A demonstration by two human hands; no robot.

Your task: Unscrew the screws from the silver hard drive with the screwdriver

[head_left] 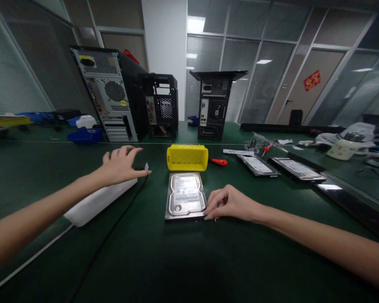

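A silver hard drive lies flat on the green table, label side up, just in front of a yellow plastic bin. At the drive's near right corner, my right hand grips the edge, its fingers pressed together. My left hand is open, thumb and fingers apart, with nothing between them. It hovers over a white power strip or box, whose exact kind I cannot make out. A black cable runs beside it, its light-coloured end near my left thumb.
A red-handled tool lies right of the bin. Two more hard drives rest farther right, near a red screwdriver. Along the back stand three computer cases. A blue bin sits at left.
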